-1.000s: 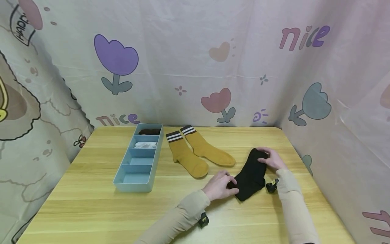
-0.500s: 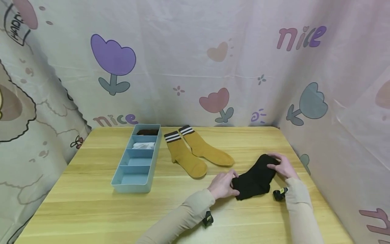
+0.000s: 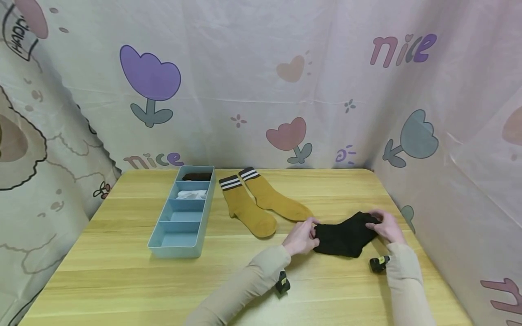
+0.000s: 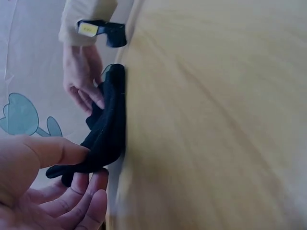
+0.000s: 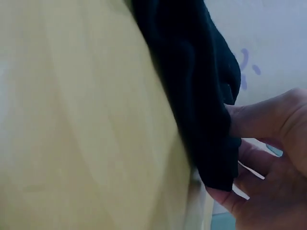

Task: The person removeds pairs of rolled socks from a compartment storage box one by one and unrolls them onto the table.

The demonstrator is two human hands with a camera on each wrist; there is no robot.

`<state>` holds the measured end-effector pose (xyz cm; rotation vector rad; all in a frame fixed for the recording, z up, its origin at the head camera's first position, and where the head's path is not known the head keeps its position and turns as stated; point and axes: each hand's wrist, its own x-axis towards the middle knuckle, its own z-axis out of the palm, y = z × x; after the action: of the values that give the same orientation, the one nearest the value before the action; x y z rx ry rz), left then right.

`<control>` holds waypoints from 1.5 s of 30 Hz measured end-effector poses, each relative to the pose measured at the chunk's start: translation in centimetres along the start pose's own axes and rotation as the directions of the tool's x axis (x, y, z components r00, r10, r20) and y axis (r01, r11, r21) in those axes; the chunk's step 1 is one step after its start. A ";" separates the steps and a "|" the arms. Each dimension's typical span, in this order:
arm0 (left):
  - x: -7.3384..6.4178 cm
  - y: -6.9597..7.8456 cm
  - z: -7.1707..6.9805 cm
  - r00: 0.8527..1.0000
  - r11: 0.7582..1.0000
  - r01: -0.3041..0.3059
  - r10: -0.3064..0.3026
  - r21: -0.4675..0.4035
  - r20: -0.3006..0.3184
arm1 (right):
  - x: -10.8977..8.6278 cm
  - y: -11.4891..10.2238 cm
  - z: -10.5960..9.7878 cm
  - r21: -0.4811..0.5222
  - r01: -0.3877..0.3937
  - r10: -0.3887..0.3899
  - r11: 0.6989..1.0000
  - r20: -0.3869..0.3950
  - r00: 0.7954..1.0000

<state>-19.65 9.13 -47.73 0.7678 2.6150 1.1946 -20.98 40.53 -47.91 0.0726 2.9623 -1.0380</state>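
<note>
Black sock (image 3: 341,238) runs lengthwise, left to right, between left hand (image 3: 300,237) and right hand (image 3: 389,227); each pinches one end.

A small draped nook with a homely look, in a building that cannot be identified from here. Printed fabric (image 3: 228,59) showing a purple tulip (image 3: 151,76) and "nice" lettering (image 3: 405,53) encloses a pale wood-grain bench (image 3: 122,280) behind and at both sides; mustard socks (image 3: 245,207) and a blue divided box (image 3: 175,252) add a household note.
</note>
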 end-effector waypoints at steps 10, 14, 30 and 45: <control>1.0 -0.2 -0.1 1.000 1.000 0.001 -0.001 0.023 -0.008 | -1.6 0.3 -1.5 -0.091 -0.057 0.062 0.994 0.054 0.997; 1.7 -0.3 0.4 0.998 1.000 -0.018 0.019 0.018 -0.053 | -2.4 0.8 -2.2 -0.099 -0.064 0.073 0.993 0.089 0.993; 3.3 0.7 1.9 0.990 0.990 -0.087 0.098 0.112 -0.105 | -5.1 1.9 -3.9 -0.169 -0.111 0.137 0.979 0.149 0.979; 6.9 1.0 1.5 0.994 0.974 -0.016 0.040 0.226 -0.102 | -5.0 1.9 -3.3 -0.191 -0.174 0.200 0.966 0.127 0.972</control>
<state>-24.59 14.22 -47.58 0.8024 2.8724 0.9808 -15.82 43.87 -46.45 0.2599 2.8341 -0.7198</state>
